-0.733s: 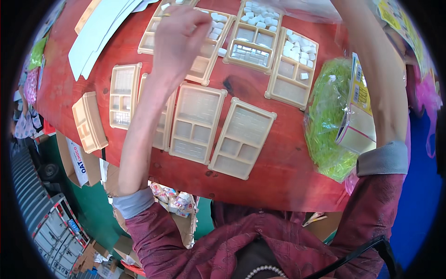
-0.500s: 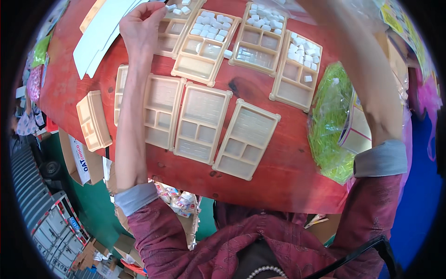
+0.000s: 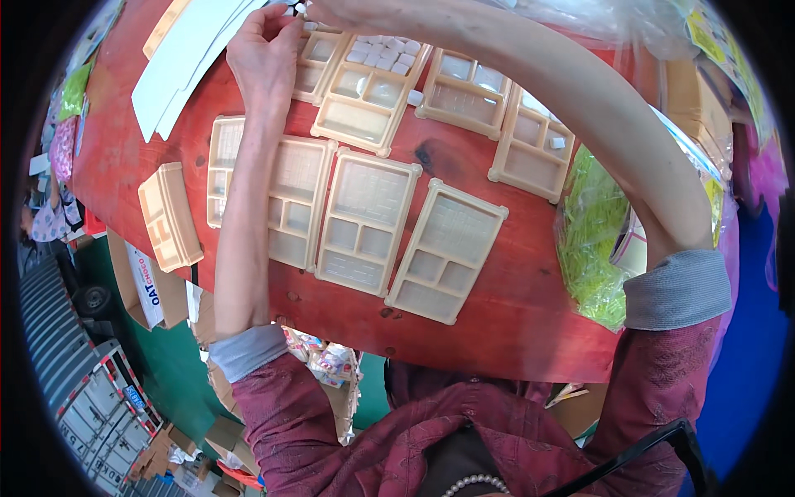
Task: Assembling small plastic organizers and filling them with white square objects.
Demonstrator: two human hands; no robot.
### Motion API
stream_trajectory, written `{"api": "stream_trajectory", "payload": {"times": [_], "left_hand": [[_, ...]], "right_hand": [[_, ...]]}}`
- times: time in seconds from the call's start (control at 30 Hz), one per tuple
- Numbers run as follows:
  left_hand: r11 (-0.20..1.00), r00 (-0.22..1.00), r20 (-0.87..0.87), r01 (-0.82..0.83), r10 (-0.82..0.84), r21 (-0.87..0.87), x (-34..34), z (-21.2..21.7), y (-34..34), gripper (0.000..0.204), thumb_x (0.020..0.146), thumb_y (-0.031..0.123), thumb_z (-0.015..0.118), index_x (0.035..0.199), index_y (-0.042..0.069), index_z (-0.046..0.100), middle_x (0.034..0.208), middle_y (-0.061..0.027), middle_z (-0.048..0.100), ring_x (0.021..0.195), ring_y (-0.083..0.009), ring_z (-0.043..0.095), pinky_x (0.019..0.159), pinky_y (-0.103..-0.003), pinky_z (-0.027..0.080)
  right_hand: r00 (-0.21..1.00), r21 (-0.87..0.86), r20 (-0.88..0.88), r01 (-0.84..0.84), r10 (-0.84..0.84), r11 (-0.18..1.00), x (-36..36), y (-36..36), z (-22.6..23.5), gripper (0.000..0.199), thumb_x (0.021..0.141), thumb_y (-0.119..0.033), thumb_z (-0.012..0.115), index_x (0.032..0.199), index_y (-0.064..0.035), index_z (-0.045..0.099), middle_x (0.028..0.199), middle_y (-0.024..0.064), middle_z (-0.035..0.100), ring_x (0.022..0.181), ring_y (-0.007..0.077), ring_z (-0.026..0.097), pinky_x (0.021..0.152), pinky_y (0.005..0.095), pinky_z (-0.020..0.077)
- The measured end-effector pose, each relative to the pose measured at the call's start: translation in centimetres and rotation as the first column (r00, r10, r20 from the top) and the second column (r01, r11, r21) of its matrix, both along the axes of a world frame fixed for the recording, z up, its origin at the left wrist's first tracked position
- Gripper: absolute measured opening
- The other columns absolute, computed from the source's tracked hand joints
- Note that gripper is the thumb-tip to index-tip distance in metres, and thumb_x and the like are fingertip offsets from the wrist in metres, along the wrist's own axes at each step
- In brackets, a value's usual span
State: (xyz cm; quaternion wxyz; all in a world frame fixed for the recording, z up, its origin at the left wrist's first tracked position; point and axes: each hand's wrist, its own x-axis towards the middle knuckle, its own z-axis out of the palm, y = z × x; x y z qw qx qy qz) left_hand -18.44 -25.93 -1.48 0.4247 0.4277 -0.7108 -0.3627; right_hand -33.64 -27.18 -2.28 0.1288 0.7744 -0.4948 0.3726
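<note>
Four beige trays (image 3: 370, 217) are set in a near row across the red table (image 3: 513, 290), the left two partly covered by the left forearm (image 3: 240, 240). To their left, another tray (image 3: 169, 217) is seen tilted. On the right, a clear bag of green shreds (image 3: 588, 257) is partly hidden under the right forearm (image 3: 571, 74). Farther off, a second row of trays (image 3: 352, 118) is laid; white cubes (image 3: 383, 55) are gathered in one, and a loose cube (image 3: 416, 98) is seen between two. Over the row's far left end, beside white sheets (image 3: 186, 70), a small white piece (image 3: 300, 9) is pinched by the left hand (image 3: 265, 54). It is met closely by the right hand (image 3: 330, 10), whose grip cannot be told, being cut off above.
</note>
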Motion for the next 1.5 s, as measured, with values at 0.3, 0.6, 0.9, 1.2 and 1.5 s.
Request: {"api": "stream_trajectory", "payload": {"times": [0.3, 0.6, 0.9, 1.2, 1.5], "left_hand": [[0.976, 0.953, 0.242, -0.147, 0.182, -0.159, 2.2, 0.9, -0.4, 0.023, 0.084, 0.013, 0.068, 0.103, 0.001, 0.071, 0.086, -0.0056, 0.071, 0.076, -0.0084, 0.062, 0.073, -0.024, 0.049], [0.973, 0.96, 0.269, -0.013, 0.077, -0.232, 2.3, -0.8, -0.5, 0.019, 0.084, 0.008, 0.066, 0.102, 0.006, 0.072, 0.085, -0.005, 0.072, 0.077, -0.0087, 0.064, 0.074, -0.023, 0.049], [0.934, 0.936, 0.35, 0.099, 0.03, -0.344, 2.3, 0.6, 3.0, 0.016, 0.083, 0.005, 0.06, 0.096, 0.001, 0.07, 0.088, -0.0092, 0.068, 0.075, -0.0224, 0.065, 0.072, -0.032, 0.049], [0.805, 0.884, 0.443, 0.152, 0.148, -0.573, 3.0, 0.2, -1.6, 0.021, 0.085, 0.007, 0.06, 0.104, 0.008, 0.07, 0.091, -0.0122, 0.069, 0.081, -0.0297, 0.066, 0.075, -0.034, 0.05], [0.74, 0.55, 0.81, 0.457, 0.201, -0.494, 2.5, 1.8, -2.9, 0.011, 0.085, 0.008, 0.057, 0.095, 0.005, 0.06, 0.089, -0.0141, 0.065, 0.078, -0.0373, 0.062, 0.066, -0.044, 0.049]], "right_hand": [[0.927, -0.114, 0.18, -0.313, 0.329, 0.943, 0.9, 1.2, -0.1, 0.024, 0.07, -0.016, 0.069, 0.084, -0.0003, 0.058, 0.081, 0.0213, 0.061, 0.08, 0.0408, 0.058, 0.07, 0.049, 0.045], [0.948, 0.043, 0.211, -0.251, 0.237, 0.967, -2.5, 2.2, 4.2, 0.012, 0.065, -0.006, 0.068, 0.07, 0.0023, 0.061, 0.073, 0.0228, 0.06, 0.073, 0.0387, 0.059, 0.064, 0.0448, 0.0458], [0.981, 0.487, 0.17, -0.168, 0.096, 0.857, -3.2, 6.5, 5.9, 0.014, 0.076, -0.002, 0.053, 0.066, 0.0057, 0.058, 0.063, 0.0234, 0.058, 0.056, 0.0317, 0.058, 0.05, 0.0381, 0.0443], [0.958, 0.116, -0.288, 0.027, 0.008, 0.993, -3.4, 5.9, 4.4, 0.015, 0.079, -0.008, 0.057, 0.073, 0.0021, 0.066, 0.071, 0.0224, 0.064, 0.066, 0.0329, 0.066, 0.055, 0.0412, 0.051], [0.775, 0.299, -0.632, 0.228, 0.013, 0.927, -4.7, 8.4, 5.9, 0.016, 0.075, -0.009, 0.058, 0.074, 0.0049, 0.066, 0.068, 0.0198, 0.064, 0.065, 0.0265, 0.067, 0.052, 0.0369, 0.0515]]}}
